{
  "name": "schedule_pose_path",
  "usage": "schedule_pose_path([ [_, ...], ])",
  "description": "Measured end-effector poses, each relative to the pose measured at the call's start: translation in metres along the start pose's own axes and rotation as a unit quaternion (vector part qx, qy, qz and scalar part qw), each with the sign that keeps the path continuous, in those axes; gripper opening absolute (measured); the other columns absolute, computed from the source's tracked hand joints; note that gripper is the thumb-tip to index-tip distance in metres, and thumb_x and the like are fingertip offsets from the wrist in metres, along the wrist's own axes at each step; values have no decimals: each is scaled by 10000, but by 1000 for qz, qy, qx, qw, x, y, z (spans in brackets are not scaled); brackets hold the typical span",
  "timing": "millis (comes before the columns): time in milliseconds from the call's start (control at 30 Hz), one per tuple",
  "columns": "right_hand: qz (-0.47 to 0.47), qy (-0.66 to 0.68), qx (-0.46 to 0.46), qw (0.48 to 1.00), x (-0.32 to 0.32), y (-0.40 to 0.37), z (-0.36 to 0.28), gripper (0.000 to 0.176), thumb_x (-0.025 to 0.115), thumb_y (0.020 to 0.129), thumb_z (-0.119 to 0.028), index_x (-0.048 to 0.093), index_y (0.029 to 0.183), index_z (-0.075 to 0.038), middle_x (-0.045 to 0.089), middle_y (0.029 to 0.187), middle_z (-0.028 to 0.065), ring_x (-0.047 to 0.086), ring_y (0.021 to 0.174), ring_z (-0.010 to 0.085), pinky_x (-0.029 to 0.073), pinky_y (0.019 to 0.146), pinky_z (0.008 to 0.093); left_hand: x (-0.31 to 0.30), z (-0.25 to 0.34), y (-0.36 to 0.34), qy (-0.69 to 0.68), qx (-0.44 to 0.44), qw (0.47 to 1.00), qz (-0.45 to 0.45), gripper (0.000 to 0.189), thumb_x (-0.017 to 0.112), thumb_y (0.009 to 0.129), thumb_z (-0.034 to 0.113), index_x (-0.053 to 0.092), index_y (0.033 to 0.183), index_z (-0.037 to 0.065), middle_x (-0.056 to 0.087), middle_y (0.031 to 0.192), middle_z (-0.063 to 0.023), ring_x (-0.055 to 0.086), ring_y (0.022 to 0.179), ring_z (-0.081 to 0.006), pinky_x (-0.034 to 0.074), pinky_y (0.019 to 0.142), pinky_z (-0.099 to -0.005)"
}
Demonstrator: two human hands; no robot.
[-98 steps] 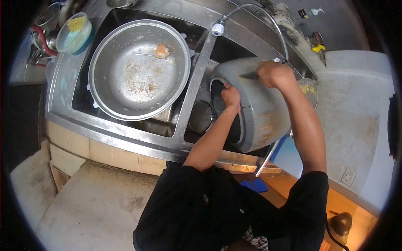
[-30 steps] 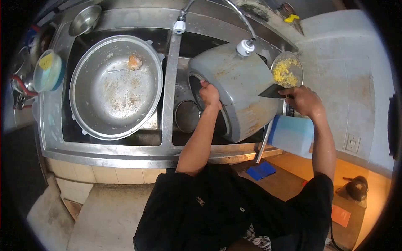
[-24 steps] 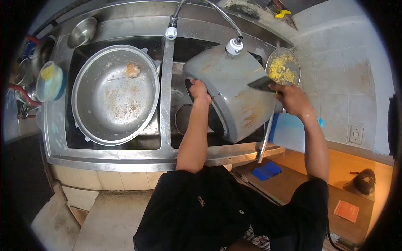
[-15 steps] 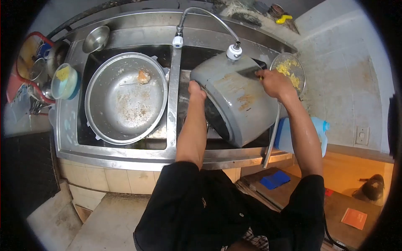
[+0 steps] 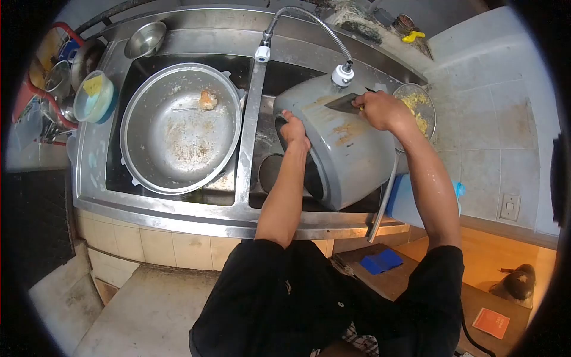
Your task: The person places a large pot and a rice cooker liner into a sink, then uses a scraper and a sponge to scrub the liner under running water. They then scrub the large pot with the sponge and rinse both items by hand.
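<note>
As left hand (image 5: 294,131) grips the pot (image 5: 351,163), right hand (image 5: 379,110) presses scraper (image 5: 344,105).

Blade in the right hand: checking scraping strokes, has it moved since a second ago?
Yes. The blade moved left, away from the dish of yellow scraps, onto the pot.

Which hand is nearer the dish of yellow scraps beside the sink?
Right. The right hand, pressing a blade on the grey pot, is right next to the dish; the left hand grips the pot's rim, across the pot from it.
</note>
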State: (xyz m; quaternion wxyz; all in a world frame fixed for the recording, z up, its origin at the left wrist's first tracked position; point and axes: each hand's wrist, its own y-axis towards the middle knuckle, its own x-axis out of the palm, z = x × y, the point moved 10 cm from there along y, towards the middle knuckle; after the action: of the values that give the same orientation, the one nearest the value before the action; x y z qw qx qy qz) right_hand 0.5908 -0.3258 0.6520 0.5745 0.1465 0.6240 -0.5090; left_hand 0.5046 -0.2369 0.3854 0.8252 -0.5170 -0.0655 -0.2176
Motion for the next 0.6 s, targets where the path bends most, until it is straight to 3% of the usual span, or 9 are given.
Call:
schedule_pose_path([
  [67, -34, -59, -13, 998, 1, -16, 0, 320, 498, 886, -194, 648, 1160, -128, 626, 1161, 202, 594, 1101, 359, 496, 900, 455, 3, 2, 18, -39, -4, 999, -10, 750, 431, 962, 513, 461, 1218, -192, 539, 1261, -269, 572, 1114, -324, 460, 946, -385],
  [133, -69, -115, -22, 991, 6, -20, -5, 323, 491, 888, -187, 646, 1170, -148, 621, 1168, 206, 586, 1113, 365, 495, 905, 459, -9, 3, 24, 52, -4, 996, 67, 718, 438, 968, 487, 461, 1228, -182, 524, 1290, -269, 571, 1129, -320, 465, 946, -380],
  [300, 21, 22, 30, 999, 21, 17, 13, 368, 485, 870, -94, 635, 1194, -184, 605, 1216, 175, 584, 1127, 342, 481, 936, 452, 6, -13, 43, -78, -48, 996, 12, 686, 431, 977, 459, 450, 1253, -169, 506, 1321, -264, 562, 1152, -314, 453, 961, -352],
  [367, 31, -9, 25, 999, 12, 2, 6, 366, 464, 889, -116, 630, 1205, -197, 594, 1237, 168, 578, 1142, 333, 470, 952, 452, 6, -6, 57, -102, -46, 994, 20, 671, 424, 982, 444, 442, 1265, -164, 505, 1324, -258, 564, 1149, -310, 451, 965, -348],
  [433, -66, -68, 19, 995, 16, -31, -3, 362, 431, 906, -172, 626, 1210, -198, 595, 1238, 168, 570, 1150, 341, 464, 959, 451, 0, -7, 60, -43, -52, 996, 60, 630, 410, 992, 393, 417, 1286, -165, 496, 1341, -241, 556, 1163, -286, 452, 971, -330],
  [500, -62, -57, 40, 996, 15, -30, -5, 357, 424, 912, -207, 625, 1206, -192, 597, 1232, 171, 573, 1141, 353, 462, 962, 447, -2, -2, 66, -19, -50, 997, 58, 588, 410, 993, 361, 424, 1292, -144, 497, 1350, -214, 549, 1173, -268, 460, 959, -319],
  [567, 5, 1, 51, 999, 18, 9, 7, 348, 450, 901, -183, 629, 1200, -181, 604, 1217, 181, 588, 1118, 358, 470, 950, 447, 2, -1, 75, 4, -48, 998, 50, 546, 410, 994, 330, 431, 1298, -124, 498, 1359, -187, 542, 1182, -251, 469, 947, -307],
  [600, 54, -13, 26, 998, 19, 27, 8, 334, 462, 893, -178, 644, 1173, -163, 619, 1182, 200, 600, 1098, 365, 482, 930, 451, 10, -9, 89, -63, -47, 997, 17, 499, 431, 986, 296, 447, 1298, -93, 501, 1364, -158, 541, 1183, -238, 475, 935, -300],
])
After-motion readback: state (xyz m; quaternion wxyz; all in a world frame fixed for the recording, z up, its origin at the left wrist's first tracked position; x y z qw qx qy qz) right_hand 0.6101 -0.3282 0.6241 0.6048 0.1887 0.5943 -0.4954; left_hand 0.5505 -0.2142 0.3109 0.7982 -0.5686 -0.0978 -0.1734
